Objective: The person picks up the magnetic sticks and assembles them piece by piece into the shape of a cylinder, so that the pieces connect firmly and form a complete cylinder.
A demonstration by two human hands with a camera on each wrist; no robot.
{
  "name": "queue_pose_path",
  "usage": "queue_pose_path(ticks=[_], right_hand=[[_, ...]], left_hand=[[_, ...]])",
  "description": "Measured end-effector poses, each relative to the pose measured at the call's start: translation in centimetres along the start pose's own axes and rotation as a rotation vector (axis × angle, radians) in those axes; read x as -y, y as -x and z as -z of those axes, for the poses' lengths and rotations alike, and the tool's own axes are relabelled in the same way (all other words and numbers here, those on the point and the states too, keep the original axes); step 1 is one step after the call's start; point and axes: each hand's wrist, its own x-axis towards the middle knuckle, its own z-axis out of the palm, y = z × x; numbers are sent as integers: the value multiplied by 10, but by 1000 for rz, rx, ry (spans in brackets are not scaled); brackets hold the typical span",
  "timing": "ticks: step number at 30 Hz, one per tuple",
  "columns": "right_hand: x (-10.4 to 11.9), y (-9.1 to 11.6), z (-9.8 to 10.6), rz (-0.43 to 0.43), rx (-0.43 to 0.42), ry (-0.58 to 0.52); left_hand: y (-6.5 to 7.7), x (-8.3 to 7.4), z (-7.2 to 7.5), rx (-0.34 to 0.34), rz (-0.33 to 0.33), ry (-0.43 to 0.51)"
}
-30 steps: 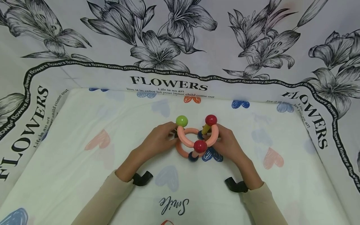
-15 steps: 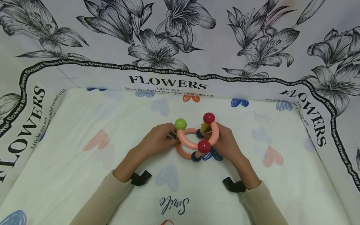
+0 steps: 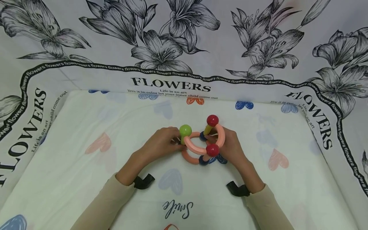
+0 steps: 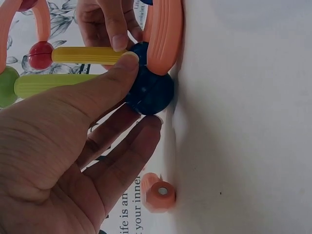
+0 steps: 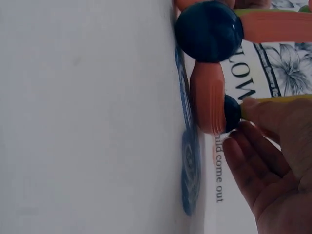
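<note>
A toy frame of balls and sticks stands on the cloth between both hands. Its upper part shows a green ball [image 3: 185, 130], two red balls [image 3: 212, 120] and salmon curved sticks [image 3: 194, 147]; lower down are dark blue balls and an orange ring of curved sticks. My left hand [image 3: 161, 142] holds a dark blue ball [image 4: 153, 92] at the foot of the green stick [image 4: 53, 85], thumb on it and fingers below. With my right hand [image 3: 233, 143] I pinch the yellow stick [image 4: 85, 54] where it meets another dark blue ball [image 5: 233, 114]. The right fingertips are partly hidden in the head view.
A loose orange curved stick [image 4: 160, 197] with a metal disc in its end lies beyond my left hand. White cloth [image 3: 129, 118] printed with hearts covers the table; a flower-printed cloth [image 3: 218, 57] rises at the back. Black camera mounts [image 3: 144, 181] sit at both wrists.
The frame has turned slightly, its front red ball moving to the right and the green ball a little down. The green stick now shows under its ball. Both hands keep their hold.
</note>
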Motion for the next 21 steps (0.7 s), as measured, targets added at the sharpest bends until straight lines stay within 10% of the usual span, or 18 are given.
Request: queue_pose_path(ticks=[10, 21], right_hand=[[7, 24, 28, -116, 46, 108], [26, 55, 22, 36, 164, 51]], left_hand=[[0, 1, -2, -9, 7, 3], [1, 2, -1, -15, -5, 27]])
